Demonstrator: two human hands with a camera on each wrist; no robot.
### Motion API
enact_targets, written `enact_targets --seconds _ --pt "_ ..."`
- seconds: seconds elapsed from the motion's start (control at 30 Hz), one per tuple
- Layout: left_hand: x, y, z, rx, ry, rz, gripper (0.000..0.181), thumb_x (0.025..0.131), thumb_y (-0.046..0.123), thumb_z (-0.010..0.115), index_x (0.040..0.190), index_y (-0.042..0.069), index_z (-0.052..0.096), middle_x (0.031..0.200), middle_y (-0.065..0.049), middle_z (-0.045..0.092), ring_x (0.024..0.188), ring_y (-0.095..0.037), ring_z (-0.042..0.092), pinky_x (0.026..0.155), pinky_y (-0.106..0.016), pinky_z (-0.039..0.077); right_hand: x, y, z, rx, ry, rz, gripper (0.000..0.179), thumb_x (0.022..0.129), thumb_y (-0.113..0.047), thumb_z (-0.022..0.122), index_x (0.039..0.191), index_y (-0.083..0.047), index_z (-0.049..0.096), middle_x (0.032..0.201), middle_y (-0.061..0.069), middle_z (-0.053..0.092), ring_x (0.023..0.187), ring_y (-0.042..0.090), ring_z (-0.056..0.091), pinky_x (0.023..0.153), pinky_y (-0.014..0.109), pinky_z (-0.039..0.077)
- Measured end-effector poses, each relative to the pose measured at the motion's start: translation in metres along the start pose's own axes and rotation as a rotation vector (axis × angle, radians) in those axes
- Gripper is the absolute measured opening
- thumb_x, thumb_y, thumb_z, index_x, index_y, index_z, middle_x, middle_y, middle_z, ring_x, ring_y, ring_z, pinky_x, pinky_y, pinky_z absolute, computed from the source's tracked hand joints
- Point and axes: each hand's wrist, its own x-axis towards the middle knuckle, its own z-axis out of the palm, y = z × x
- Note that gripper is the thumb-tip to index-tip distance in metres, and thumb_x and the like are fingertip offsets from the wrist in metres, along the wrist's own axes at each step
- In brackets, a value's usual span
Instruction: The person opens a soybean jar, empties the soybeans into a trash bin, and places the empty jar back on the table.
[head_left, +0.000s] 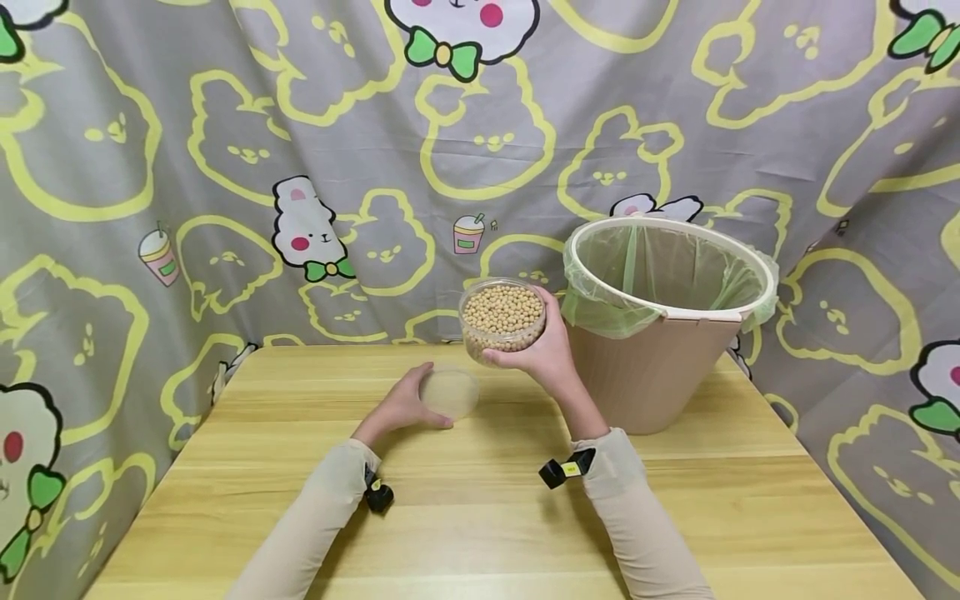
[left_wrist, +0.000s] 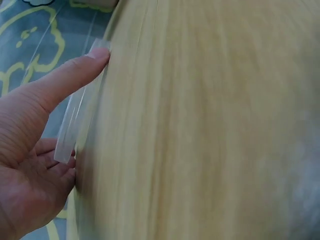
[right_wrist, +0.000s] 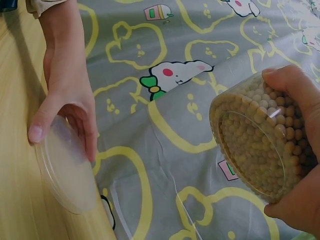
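Note:
My right hand (head_left: 545, 346) grips a round clear plastic jar (head_left: 476, 343) by its side, up off the table and left of a bin. Pale round soybeans (head_left: 504, 307) fill it, and its top is uncovered. The right wrist view shows the jar's base, with the thumb and fingers around the wall. Over the table to the left, my left hand (head_left: 401, 404) holds a translucent round lid (head_left: 453, 393) by its edge, thumb and fingers spread across the rim. The left wrist view catches the lid (left_wrist: 72, 125) nearly edge-on, with the thumb along its rim.
A tall beige bin (head_left: 637, 375) lined with a thin green bag (head_left: 618, 310) stands at the back right of the wooden table (head_left: 465, 533). A grey cartoon-patterned curtain (head_left: 360, 167) hangs behind and along the sides.

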Motion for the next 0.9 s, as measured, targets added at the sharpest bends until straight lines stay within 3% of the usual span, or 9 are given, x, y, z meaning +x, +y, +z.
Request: enact_targets --seconds 0.3,0.53,0.7,0.9 --pt "-0.002 0.004 0.002 0.015 -0.008 -0.01 0.129 0.06 0.031 0.1 0.158 -0.005 0.025 0.16 -0.027 0.035 0.149 -0.045 0.033 0.124 -0.057 0.027 -0.003 -0.004 -0.002 0.008 0.002 -0.008 0.118 0.054 -0.016 0.101 0.152 -0.019 0.036 0.148 0.008 0.048 0.135 0.025 0.049 0.115 0.047 0.043" --pt "-0.003 0.004 0.0 0.036 -0.012 -0.007 0.128 0.061 0.032 0.1 0.158 -0.005 0.026 0.161 -0.027 0.034 0.15 -0.045 0.031 0.125 -0.056 0.027 -0.001 -0.013 -0.003 0.058 -0.016 0.012 0.118 0.056 -0.01 0.1 0.154 -0.018 0.034 0.15 0.009 0.046 0.136 0.025 0.048 0.116 0.046 0.043" --pt "-0.002 0.004 0.001 0.016 -0.016 0.0 0.127 0.061 0.029 0.1 0.158 -0.006 0.025 0.161 -0.028 0.033 0.15 -0.045 0.03 0.125 -0.056 0.026 0.004 -0.032 -0.005 0.097 -0.049 -0.017 0.115 0.057 -0.005 0.098 0.153 -0.016 0.035 0.148 0.009 0.046 0.134 0.025 0.05 0.114 0.045 0.044" --pt "-0.003 0.004 0.0 0.027 -0.019 -0.002 0.126 0.063 0.029 0.099 0.158 -0.005 0.024 0.162 -0.027 0.032 0.151 -0.046 0.029 0.125 -0.057 0.026 0.014 -0.074 -0.011 0.188 -0.104 -0.067 0.106 0.058 0.003 0.093 0.149 -0.011 0.039 0.142 0.011 0.05 0.126 0.025 0.055 0.105 0.036 0.053"
